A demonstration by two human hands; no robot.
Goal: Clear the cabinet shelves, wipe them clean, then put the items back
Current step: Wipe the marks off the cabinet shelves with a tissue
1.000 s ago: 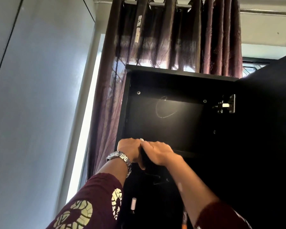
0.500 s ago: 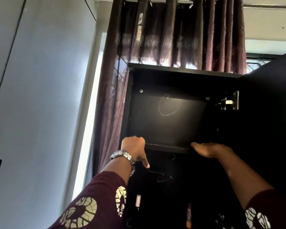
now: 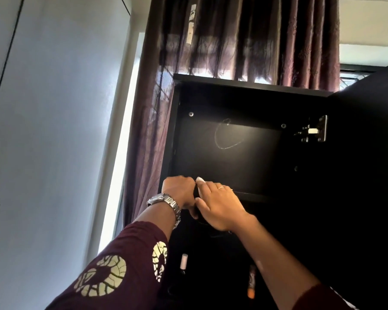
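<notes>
Your left hand (image 3: 179,193) and right hand (image 3: 219,204) meet at the left end of the upper shelf (image 3: 253,196) of the black cabinet (image 3: 233,86), touching each other. Between them you grip a dark object (image 3: 197,198) with a small white tip (image 3: 200,180) showing above your right fingers; what the object is cannot be told against the dark interior. Your left hand is curled shut around its left side, and your right hand lies over it with the fingers folded across, a ring on one of them. A metal watch (image 3: 166,203) sits on your left wrist, above a maroon patterned sleeve (image 3: 112,271).

The compartment above the shelf shows a bare back panel (image 3: 228,153) with a faint curved scratch mark. A metal hinge (image 3: 313,132) is fixed at the upper right, beside the open door (image 3: 367,175).

In the compartment beneath, a white-capped item (image 3: 184,261) stands near the left wall, and an orange-tipped item (image 3: 251,285) stands further right. Purple curtains (image 3: 233,36) hang behind the cabinet.
</notes>
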